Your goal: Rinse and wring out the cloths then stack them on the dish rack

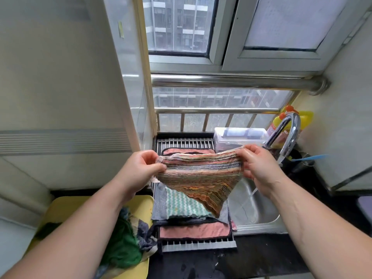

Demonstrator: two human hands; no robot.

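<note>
window (179,25): fills the view from 11 to 2 o'clock.
counter (261,256): dark and wet, along 6 o'clock.
tray (66,206): yellow, at 8 o'clock. it carries a loose heap (145,236) of cloths, with a green cloth (122,244) on top.
sink (251,208): steel, at 4 o'clock.
rack (199,245): metal bars, at the sink's 9 o'clock edge, just beside the tray. stack on it: pink cloth (193,231) lowest, grey cloth (159,204) over it, green-white cloth (185,206) on top.
striped cloth (201,178): in the air above the stack, stretched between my hands. one corner hangs toward 5 o'clock.
left hand (141,168): thumb and fingers pinch the cloth's 9 o'clock corner.
right hand (259,166): wet, fingers curled, grips the 3 o'clock corner.
tap (289,133): chrome, at 2 o'clock, beyond my right hand.
box (239,135): clear, at 1 o'clock, beside the rack's far end.
</note>
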